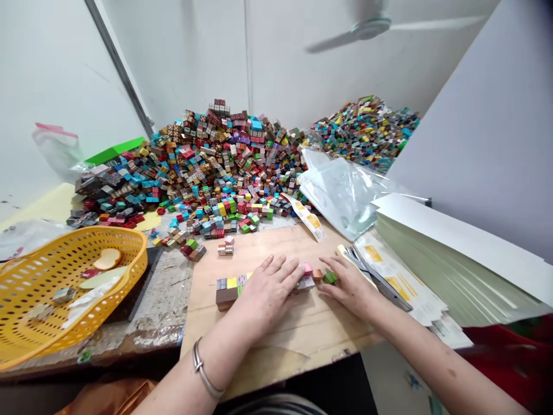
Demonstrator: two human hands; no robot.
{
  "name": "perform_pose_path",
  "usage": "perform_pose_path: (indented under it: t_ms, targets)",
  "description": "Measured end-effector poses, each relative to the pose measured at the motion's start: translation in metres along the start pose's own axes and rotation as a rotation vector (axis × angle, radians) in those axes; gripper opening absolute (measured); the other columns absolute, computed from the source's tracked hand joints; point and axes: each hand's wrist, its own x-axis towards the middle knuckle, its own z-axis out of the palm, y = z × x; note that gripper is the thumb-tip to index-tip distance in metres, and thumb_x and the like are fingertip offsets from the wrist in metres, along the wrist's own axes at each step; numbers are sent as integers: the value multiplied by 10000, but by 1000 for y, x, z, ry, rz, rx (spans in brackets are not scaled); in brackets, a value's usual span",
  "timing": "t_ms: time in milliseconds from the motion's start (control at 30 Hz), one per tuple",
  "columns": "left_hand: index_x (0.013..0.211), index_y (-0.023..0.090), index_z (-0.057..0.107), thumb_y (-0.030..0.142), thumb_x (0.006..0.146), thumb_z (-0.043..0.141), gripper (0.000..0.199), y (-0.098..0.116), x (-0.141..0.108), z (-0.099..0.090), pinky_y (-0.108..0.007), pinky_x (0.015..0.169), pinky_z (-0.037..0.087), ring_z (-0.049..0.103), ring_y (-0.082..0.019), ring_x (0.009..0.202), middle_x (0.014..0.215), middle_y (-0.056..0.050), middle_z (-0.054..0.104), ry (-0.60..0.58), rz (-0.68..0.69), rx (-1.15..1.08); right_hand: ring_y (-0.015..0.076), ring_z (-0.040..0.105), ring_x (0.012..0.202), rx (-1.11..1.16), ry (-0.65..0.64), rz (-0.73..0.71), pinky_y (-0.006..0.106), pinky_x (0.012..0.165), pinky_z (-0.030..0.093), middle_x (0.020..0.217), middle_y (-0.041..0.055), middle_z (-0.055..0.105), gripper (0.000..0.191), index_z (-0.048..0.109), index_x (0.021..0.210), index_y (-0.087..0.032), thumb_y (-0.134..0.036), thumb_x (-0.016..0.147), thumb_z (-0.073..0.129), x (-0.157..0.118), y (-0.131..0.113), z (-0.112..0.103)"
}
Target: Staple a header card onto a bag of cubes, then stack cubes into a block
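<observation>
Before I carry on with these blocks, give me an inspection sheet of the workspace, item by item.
Surface: wooden board on a worn table.
Job's things: a row of small printed blocks, partly hidden; a green block near its right end.
Clutter: a large block pile behind the board; a yellow basket at left; clear plastic bags and a dark tool, seemingly scissors, at right.
Grips: left hand palm down over the row; right hand with fingers around the green block, firmness unclear.
Cables: nothing seen.
Surroundings: pale walls, a fan above.
</observation>
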Motion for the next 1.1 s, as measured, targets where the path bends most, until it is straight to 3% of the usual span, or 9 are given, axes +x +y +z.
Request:
perform_pose_path:
  t_ms: [133, 300, 467, 633, 800, 933, 1100]
  targets:
    - [1377, 244, 256, 329, 824, 547, 631, 0, 0, -1, -421, 1079, 236, 310, -212, 1299, 1413, -40, 365, -5, -4, -3, 258, 544, 986, 56, 10, 86, 402, 834, 447, 1064, 129, 566, 425, 499, 1145, -151, -272, 744, 572, -8, 0, 4]
    - [1379, 244, 253, 306, 813, 564, 649, 1, 0, -2, -426, 1084, 223, 304, -213, 1302, 1417, -43, 357, -14, -3, -10, 209, 546, 909, 124, -4, 39, 362, 812, 443, 963, 79, 577, 300, 531, 1069, -176, -177, 771, 500, -7, 3, 12]
    - [1379, 236, 257, 308, 817, 562, 643, 1, 0, -2, -436, 1079, 226, 311, -227, 1298, 1415, -54, 359, -18, 1, -16, 211, 537, 880, 94, 0, 20, 354, 793, 443, 938, 82, 559, 354, 515, 1131, -164, -211, 781, 512, -2, 4, 14]
    - [1381, 240, 246, 291, 823, 551, 638, 2, 0, -3, -429, 1081, 224, 312, -217, 1298, 1414, -45, 362, -15, 9, -8, 197, 520, 820, 72, -37, 0, 343, 767, 437, 848, 62, 551, 178, 608, 934, -187, -231, 834, 467, 4, 4, 14]
    - [1382, 244, 239, 273, 828, 540, 631, 1, 0, -4, -425, 1081, 222, 311, -212, 1298, 1413, -38, 364, -13, 7, -2, 185, 538, 785, 91, -30, 4, 319, 729, 445, 834, 58, 563, 190, 592, 921, -178, -258, 863, 430, -3, -6, -2]
    - [1384, 247, 229, 277, 824, 545, 644, 1, 0, -4, -413, 1093, 199, 297, -195, 1305, 1418, -31, 357, -10, 12, -13, 186, 558, 753, 88, 49, 29, 314, 674, 466, 879, 73, 575, 197, 580, 978, -185, -271, 843, 465, -15, -23, -25]
    - [1386, 240, 228, 307, 814, 562, 666, 1, 0, -2, -426, 1089, 200, 299, -210, 1304, 1423, -50, 345, -12, 3, -21, 182, 576, 761, 182, 17, -86, 308, 653, 505, 927, 82, 578, 260, 559, 1065, -209, -198, 821, 468, -16, -42, -29]
